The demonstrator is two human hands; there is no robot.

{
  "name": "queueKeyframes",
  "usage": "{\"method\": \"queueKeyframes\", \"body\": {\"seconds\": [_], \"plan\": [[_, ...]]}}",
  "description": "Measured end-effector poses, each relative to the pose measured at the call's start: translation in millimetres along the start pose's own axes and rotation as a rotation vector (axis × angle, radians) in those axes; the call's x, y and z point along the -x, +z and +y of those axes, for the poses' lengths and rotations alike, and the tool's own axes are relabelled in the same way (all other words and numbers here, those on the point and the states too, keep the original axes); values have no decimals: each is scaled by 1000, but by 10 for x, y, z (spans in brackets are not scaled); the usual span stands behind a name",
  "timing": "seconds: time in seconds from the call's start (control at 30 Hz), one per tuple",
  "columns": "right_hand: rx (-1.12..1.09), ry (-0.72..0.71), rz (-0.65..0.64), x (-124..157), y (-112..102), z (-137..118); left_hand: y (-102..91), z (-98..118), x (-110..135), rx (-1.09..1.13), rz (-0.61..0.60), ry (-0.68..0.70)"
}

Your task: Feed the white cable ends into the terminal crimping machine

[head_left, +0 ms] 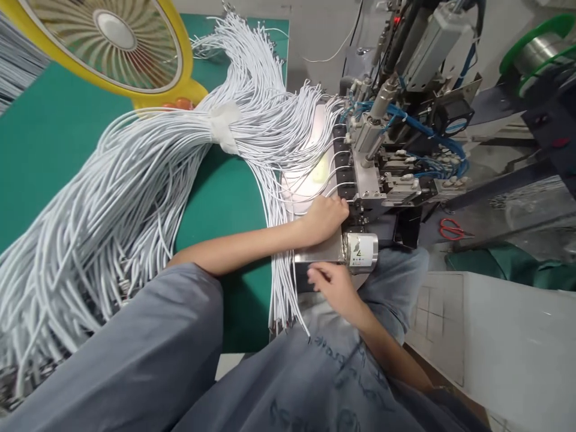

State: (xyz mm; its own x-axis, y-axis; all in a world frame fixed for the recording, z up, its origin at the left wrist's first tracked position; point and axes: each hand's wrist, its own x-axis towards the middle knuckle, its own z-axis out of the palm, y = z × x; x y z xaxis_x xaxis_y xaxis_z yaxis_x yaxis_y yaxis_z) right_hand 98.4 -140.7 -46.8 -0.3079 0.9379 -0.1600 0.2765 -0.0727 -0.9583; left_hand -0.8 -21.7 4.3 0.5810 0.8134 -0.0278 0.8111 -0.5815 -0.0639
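My left hand (324, 219) is closed at the front edge of the machine (371, 174), its fingertips against the row of black holders (344, 161). What its fingers grip is hidden. Below it, my right hand (336, 290) hovers near my lap with fingers loosely curled and nothing visible in them. White cables (281, 264) hang past my left wrist, their ends just left of my right hand. Several cables arch into the black holders. A large bundle of white cables (153, 141), bound by a white wrap (224, 127), spreads over the green table (238, 207).
A yellow fan (184, 60) stands at the upper left. Beside my right hand is a labelled metal can (361, 251). Red-handled scissors (451, 229) lie at the right, below a green wire spool (537, 54). A white board (513, 342) is at the lower right.
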Motion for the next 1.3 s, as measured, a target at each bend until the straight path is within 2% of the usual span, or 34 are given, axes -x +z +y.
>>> {"method": "queueKeyframes", "body": {"seconds": [0.03,0.1,0.17,0.23,0.33,0.43,0.5,0.6,0.7,0.77,0.83,0.93,1.0,1.1,1.23,1.3], "plan": [[-76,54,-122,-15,125,31,11,-9,-5,4,8,6],[-202,132,-253,-70,298,96,24,-25,-14,11,14,12],[-240,163,-284,-99,362,130,16,-36,-18,20,10,7],[-183,159,-265,-70,334,116,-14,-29,-8,39,6,-1],[23,122,-168,31,151,39,-70,41,38,116,64,76],[220,72,-14,79,-169,-33,-86,156,104,328,174,344],[255,69,76,58,-418,-66,-71,213,139,531,182,489],[181,53,217,-25,-742,-100,-44,218,139,746,94,484],[10,-5,379,-125,-922,-124,-35,156,78,799,28,422],[-151,-30,485,-179,-958,-135,-36,116,33,818,56,425],[-329,-48,534,-216,-947,-143,-37,91,4,852,130,431],[-551,-66,508,-260,-891,-140,-41,77,-9,921,237,415],[-617,-80,489,-303,-846,-124,-48,77,-8,951,283,408],[-605,-160,523,-377,-788,-88,-61,80,-1,979,329,408],[-435,-290,625,-410,-771,-67,-74,88,4,1010,327,414],[-357,-301,618,-392,-808,-89,-76,85,4,1011,324,403]]}}
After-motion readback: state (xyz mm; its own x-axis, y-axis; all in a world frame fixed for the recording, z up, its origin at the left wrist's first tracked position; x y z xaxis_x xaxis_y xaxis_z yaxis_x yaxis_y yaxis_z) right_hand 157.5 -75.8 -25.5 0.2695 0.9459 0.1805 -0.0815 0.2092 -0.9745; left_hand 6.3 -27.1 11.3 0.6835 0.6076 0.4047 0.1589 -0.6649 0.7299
